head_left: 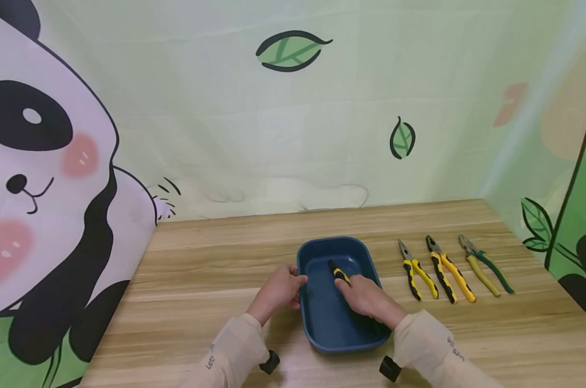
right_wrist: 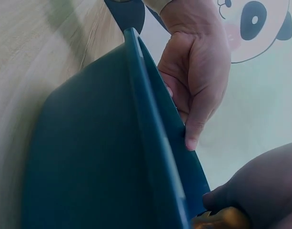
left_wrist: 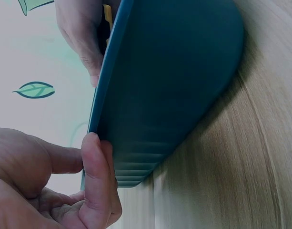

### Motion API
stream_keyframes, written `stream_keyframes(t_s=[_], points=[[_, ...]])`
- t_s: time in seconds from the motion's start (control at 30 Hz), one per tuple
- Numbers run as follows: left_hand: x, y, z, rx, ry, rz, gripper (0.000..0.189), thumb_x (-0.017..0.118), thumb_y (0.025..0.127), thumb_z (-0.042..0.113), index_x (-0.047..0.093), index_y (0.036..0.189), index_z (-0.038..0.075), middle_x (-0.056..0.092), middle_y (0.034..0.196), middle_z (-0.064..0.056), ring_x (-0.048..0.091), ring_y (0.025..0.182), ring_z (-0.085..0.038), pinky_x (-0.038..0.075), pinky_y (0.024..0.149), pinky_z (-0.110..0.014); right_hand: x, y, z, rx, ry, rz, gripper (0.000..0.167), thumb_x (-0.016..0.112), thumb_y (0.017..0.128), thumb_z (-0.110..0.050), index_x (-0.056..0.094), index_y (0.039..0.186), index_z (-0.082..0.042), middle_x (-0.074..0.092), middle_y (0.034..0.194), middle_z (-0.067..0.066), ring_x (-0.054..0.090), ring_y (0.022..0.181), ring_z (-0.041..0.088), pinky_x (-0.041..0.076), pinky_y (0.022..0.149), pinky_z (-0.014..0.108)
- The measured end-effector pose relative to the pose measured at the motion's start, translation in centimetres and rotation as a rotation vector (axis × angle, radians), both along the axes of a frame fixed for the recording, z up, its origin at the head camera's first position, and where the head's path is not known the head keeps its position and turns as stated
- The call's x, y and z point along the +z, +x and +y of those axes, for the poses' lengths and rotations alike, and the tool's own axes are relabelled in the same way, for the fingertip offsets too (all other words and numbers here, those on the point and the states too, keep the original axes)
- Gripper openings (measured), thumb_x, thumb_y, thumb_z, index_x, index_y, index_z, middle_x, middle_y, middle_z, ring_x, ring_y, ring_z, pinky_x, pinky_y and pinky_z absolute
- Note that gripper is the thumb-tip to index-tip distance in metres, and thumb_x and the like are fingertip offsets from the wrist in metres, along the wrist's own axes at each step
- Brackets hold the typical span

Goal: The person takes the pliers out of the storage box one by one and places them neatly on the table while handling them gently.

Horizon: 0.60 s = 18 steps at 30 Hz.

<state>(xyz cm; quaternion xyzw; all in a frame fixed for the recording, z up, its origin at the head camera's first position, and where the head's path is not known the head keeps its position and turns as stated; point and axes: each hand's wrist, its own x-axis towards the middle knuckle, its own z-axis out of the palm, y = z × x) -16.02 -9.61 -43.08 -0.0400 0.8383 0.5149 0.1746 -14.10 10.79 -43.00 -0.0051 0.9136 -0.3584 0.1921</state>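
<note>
A dark blue rectangular tray (head_left: 329, 328) sits on the wooden table. My left hand (head_left: 282, 285) pinches its left rim, thumb on top and fingers curled against the outer wall, as the left wrist view shows at the lower left (left_wrist: 95, 176). Over the inside of the tray, my right hand (head_left: 367, 296) grips a tool with a black-and-yellow handle (head_left: 338, 271). Its dark end points away from me, and the rest is hidden under the hand, so I cannot tell its kind. The right wrist view shows a yellow part of this tool (right_wrist: 222, 218) beneath the right hand.
Right of the tray lie three pliers side by side: yellow-and-black needle-nose pliers (head_left: 409, 265), orange-and-black pliers (head_left: 439, 258), and pliers with one tan and one green handle (head_left: 478, 257). Behind the table (head_left: 215, 242) hangs a printed backdrop (head_left: 215, 108) with a panda and leaves.
</note>
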Motion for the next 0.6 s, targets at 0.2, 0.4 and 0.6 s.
stream_keyframes(t_s=[0.2, 0.4, 0.6], points=[[0.02, -0.07, 0.0, -0.003, 0.006, -0.003, 0.017, 0.06, 0.104, 0.01, 0.053, 0.109, -0.004, 0.051, 0.074, -0.008, 0.058, 0.052, -0.017, 0.057, 0.048, -0.026, -0.02, 0.01, -0.01, 0.001, 0.004, 0.002, 0.038, 0.044, 0.111, -0.033, 0.056, 0.088, -0.005, 0.049, 0.07, 0.007, 0.045, 0.052, 0.017, 0.038, 0.044, 0.025], [0.02, -0.07, -0.06, -0.011, 0.004, -0.003, 0.016, 0.06, 0.105, 0.01, 0.053, 0.109, -0.004, 0.05, 0.073, -0.008, 0.059, 0.053, -0.017, 0.057, 0.049, -0.026, -0.06, 0.06, -0.06, -0.009, 0.007, -0.009, 0.04, 0.043, 0.111, -0.034, 0.055, 0.086, -0.006, 0.047, 0.066, 0.005, 0.042, 0.047, 0.016, 0.036, 0.041, 0.024], [0.06, -0.08, -0.16, -0.015, 0.001, -0.005, 0.019, 0.059, 0.105, 0.011, 0.053, 0.112, -0.005, 0.05, 0.073, -0.008, 0.059, 0.054, -0.018, 0.058, 0.051, -0.027, -0.19, 0.01, -0.05, -0.018, 0.004, -0.015, 0.042, 0.043, 0.111, -0.036, 0.055, 0.085, -0.006, 0.048, 0.068, 0.005, 0.043, 0.049, 0.015, 0.037, 0.043, 0.023]])
